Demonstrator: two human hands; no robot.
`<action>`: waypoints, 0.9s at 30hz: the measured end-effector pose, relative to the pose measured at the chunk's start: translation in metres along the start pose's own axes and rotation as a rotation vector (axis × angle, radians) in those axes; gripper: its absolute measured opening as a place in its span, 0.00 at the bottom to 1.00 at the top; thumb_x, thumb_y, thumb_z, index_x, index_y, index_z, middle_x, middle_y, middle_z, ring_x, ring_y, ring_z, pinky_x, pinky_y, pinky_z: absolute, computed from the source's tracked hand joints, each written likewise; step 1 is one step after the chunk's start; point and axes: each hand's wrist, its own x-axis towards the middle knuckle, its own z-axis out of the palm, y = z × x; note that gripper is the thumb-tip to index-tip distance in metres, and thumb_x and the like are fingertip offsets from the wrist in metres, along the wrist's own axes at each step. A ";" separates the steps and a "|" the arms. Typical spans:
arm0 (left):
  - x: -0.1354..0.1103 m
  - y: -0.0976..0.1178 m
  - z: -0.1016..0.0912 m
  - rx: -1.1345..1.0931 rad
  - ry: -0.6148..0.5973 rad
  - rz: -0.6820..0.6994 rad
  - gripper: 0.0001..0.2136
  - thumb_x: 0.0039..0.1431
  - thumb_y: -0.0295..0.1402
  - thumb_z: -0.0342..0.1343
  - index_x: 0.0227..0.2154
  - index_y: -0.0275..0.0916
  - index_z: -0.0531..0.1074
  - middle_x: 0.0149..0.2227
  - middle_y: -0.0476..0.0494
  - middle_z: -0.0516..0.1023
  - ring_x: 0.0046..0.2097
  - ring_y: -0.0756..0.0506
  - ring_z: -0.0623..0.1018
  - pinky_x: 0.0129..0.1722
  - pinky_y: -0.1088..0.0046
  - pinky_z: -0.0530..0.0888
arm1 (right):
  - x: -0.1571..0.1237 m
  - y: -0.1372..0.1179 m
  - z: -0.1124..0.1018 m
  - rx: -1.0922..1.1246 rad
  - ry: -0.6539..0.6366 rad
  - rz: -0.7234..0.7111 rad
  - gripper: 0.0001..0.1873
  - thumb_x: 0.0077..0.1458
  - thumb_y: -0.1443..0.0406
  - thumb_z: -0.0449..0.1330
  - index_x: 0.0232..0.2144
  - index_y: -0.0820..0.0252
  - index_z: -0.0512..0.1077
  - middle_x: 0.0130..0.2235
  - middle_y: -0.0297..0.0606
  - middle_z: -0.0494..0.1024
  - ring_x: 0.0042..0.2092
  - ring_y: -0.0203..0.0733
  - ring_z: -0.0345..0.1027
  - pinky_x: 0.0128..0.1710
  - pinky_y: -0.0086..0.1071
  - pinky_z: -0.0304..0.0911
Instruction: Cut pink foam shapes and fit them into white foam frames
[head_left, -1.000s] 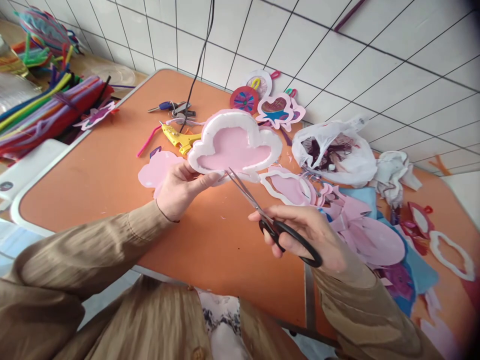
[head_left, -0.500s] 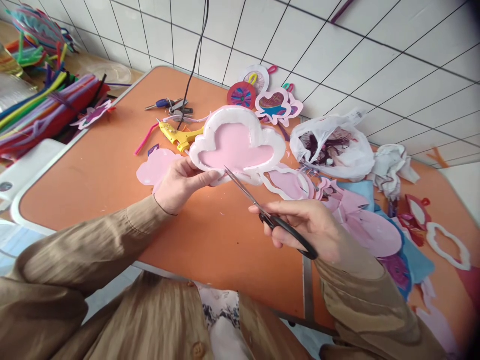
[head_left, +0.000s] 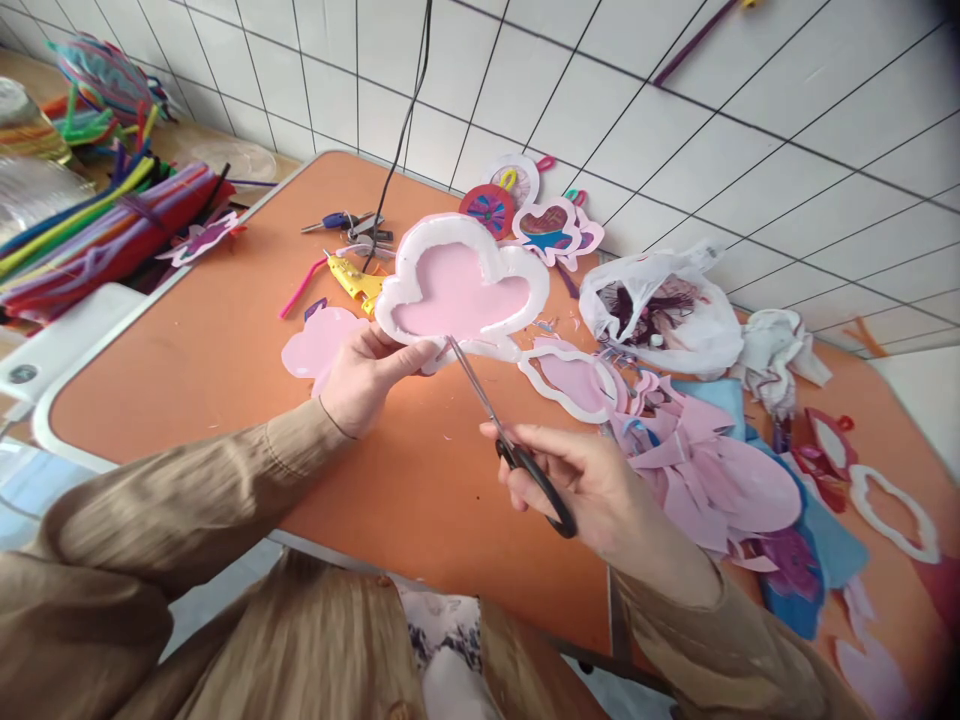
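My left hand point(head_left: 375, 370) pinches the lower left edge of a cloud-shaped craft piece point(head_left: 457, 290), pink in the middle with a raised white border, held up above the table. In my right hand point(head_left: 570, 480) is a pair of scissors point(head_left: 517, 455) with black handles, fingers wrapped through the loops. The blades look closed or nearly so, and their tips meet the piece's lower rim beside my left thumb. Behind the piece, a yellow glue gun point(head_left: 356, 283) is partly covered. A plain pink cloud cutout point(head_left: 319, 342) lies left of my left hand.
Pink and blue scraps point(head_left: 720, 480) pile up on the right of the orange table point(head_left: 187, 370). Behind them sits a white plastic bag point(head_left: 675, 310). Decorated tags point(head_left: 544, 225) lean near the tiled wall; keys point(head_left: 352, 225) lie farther left. Pipe cleaners point(head_left: 112, 240) fill the left side.
The craft piece has turned and shifted slightly left. My right hand has moved left and a little down with the scissors, the tips now at the rim. The view has shifted slightly.
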 end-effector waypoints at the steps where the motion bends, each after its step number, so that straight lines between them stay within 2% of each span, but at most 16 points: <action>1: 0.000 0.000 0.000 -0.010 0.004 0.003 0.12 0.48 0.41 0.74 0.28 0.37 0.83 0.28 0.46 0.82 0.31 0.48 0.77 0.34 0.72 0.77 | 0.000 0.003 0.003 0.020 0.005 -0.008 0.20 0.55 0.54 0.69 0.46 0.58 0.82 0.34 0.36 0.76 0.30 0.34 0.63 0.30 0.31 0.64; 5: 0.000 0.001 0.001 0.011 0.021 0.047 0.11 0.49 0.40 0.73 0.29 0.38 0.84 0.29 0.45 0.83 0.32 0.48 0.79 0.34 0.72 0.77 | -0.001 0.008 0.011 0.054 0.000 -0.029 0.19 0.55 0.51 0.68 0.41 0.58 0.81 0.38 0.38 0.79 0.29 0.32 0.61 0.30 0.30 0.65; 12: 0.000 -0.002 -0.001 0.044 0.020 0.085 0.11 0.50 0.41 0.73 0.29 0.38 0.84 0.30 0.45 0.84 0.32 0.47 0.80 0.34 0.72 0.79 | 0.001 -0.004 0.019 0.038 -0.005 -0.013 0.12 0.54 0.56 0.67 0.32 0.59 0.75 0.32 0.35 0.74 0.25 0.31 0.57 0.26 0.30 0.66; 16: 0.000 -0.002 -0.001 0.035 0.009 0.099 0.11 0.51 0.41 0.73 0.28 0.38 0.84 0.29 0.45 0.84 0.32 0.48 0.80 0.33 0.73 0.78 | 0.002 -0.002 0.019 0.030 0.001 -0.014 0.13 0.55 0.55 0.66 0.33 0.59 0.76 0.26 0.31 0.68 0.25 0.32 0.57 0.26 0.30 0.63; 22: -0.001 -0.001 -0.001 0.053 0.013 0.093 0.12 0.51 0.42 0.73 0.30 0.38 0.84 0.30 0.44 0.85 0.32 0.47 0.80 0.34 0.72 0.79 | 0.002 0.004 0.022 0.024 0.020 -0.039 0.16 0.56 0.53 0.66 0.39 0.59 0.78 0.27 0.31 0.68 0.26 0.32 0.57 0.26 0.30 0.61; 27: -0.001 -0.001 0.001 0.047 0.013 0.104 0.12 0.51 0.42 0.73 0.30 0.38 0.84 0.30 0.45 0.85 0.32 0.47 0.81 0.33 0.73 0.79 | 0.002 0.008 0.023 0.009 0.040 -0.077 0.19 0.57 0.48 0.66 0.35 0.59 0.77 0.28 0.32 0.68 0.27 0.33 0.55 0.26 0.30 0.62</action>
